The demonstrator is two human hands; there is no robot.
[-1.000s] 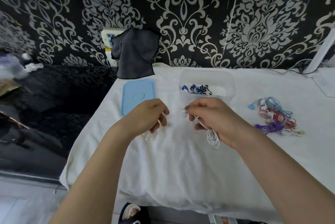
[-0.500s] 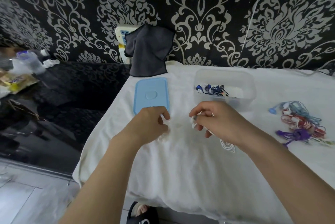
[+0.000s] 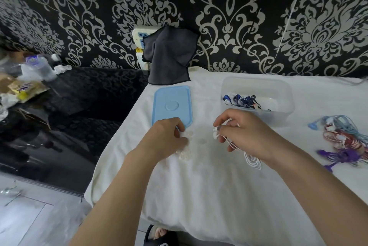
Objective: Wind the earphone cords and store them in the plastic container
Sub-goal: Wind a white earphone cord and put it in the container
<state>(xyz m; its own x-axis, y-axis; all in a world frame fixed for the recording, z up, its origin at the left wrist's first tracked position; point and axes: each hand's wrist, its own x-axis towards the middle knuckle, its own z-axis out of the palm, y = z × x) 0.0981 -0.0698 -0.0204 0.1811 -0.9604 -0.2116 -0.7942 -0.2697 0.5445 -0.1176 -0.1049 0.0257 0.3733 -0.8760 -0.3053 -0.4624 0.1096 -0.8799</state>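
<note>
Head view: right hand (image 3: 247, 136) pinches the thin white earphone cord (image 3: 252, 161), its coil hanging just below the wrist. Left hand (image 3: 166, 138) fingers curled onto white cord ends, blurred; grip unclear. Clear rectangular plastic container (image 3: 286, 96) at 12 o'clock of the right hand holds dark blue earphones (image 3: 242, 100). Pale blue flat lid (image 3: 172, 104) at 12 of left hand. Tangled coloured earphones (image 3: 342, 140) at 3 o'clock.

White earphone cord (image 3: 252, 159): thin, partly wound into loose loops lying on the white cloth, one end raised and pinched. Clear rectangular plastic container (image 3: 286, 94): upright, lid off, near the table's back edge, holding a wound dark-blue earphone set (image 3: 242, 100). Tangled heap of light-blue, red and purple earphone cords (image 3: 344, 141): unwound, lying well right of the container.
</note>
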